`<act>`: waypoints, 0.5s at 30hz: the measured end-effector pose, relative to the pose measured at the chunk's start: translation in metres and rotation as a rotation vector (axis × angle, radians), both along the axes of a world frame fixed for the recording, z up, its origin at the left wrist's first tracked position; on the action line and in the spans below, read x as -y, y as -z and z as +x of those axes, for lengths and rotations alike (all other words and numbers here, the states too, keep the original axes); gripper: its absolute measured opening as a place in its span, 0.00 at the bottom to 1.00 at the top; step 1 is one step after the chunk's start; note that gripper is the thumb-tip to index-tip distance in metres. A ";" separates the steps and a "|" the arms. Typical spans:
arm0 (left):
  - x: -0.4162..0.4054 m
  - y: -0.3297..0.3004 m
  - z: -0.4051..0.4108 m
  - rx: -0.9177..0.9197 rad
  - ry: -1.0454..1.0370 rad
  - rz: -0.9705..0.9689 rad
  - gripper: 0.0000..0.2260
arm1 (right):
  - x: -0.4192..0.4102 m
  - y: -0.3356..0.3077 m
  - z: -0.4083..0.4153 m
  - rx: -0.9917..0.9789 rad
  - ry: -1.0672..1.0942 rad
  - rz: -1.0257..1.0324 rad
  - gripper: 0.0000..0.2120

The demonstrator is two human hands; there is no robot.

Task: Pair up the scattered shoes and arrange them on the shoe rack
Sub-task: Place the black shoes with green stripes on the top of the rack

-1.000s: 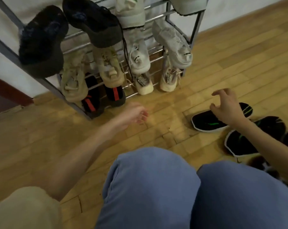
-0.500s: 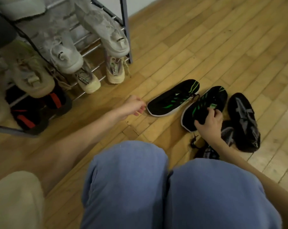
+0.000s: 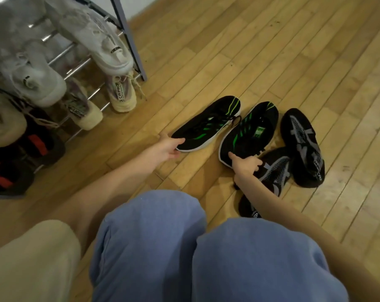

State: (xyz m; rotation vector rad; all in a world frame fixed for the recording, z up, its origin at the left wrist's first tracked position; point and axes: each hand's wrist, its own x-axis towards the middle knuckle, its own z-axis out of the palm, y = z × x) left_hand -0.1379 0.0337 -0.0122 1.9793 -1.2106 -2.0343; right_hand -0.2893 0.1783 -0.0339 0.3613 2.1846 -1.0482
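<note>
Wood floor (image 3: 206,62): left hand (image 3: 163,149) grip pinching left green-striped shoe (image 3: 208,125); right hand (image 3: 245,165) grip pinching right green-striped shoe (image 3: 250,131).

By the left hand (image 3: 166,147) lay a black shoe with green stripes (image 3: 208,125) and a white sole; its match (image 3: 250,131) at the right hand (image 3: 245,165) had the same colours. Beyond the right hand, two black shoes (image 3: 302,147) bore grey mesh patterning on a honey-yellow plank floor (image 3: 228,51).

Legible text: "SCAPADE"-like lettering, partly readable as "S CAPAD", on the tongue strip of the cream sneaker (image 3: 123,94) on the shoe rack's (image 3: 128,38) bottom tier. Small black tags on the white sneakers (image 3: 110,51) carry print too small to read.
</note>
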 end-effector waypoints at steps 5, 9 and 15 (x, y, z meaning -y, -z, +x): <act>-0.001 -0.010 -0.001 -0.118 -0.222 0.161 0.02 | -0.010 -0.002 -0.002 0.002 0.070 -0.146 0.31; -0.003 -0.041 0.007 -0.287 -0.173 0.230 0.05 | -0.014 -0.019 -0.006 -0.103 0.044 -0.271 0.22; -0.006 -0.086 0.020 -0.227 0.021 -0.229 0.12 | -0.013 -0.049 -0.010 -0.128 0.029 -0.408 0.11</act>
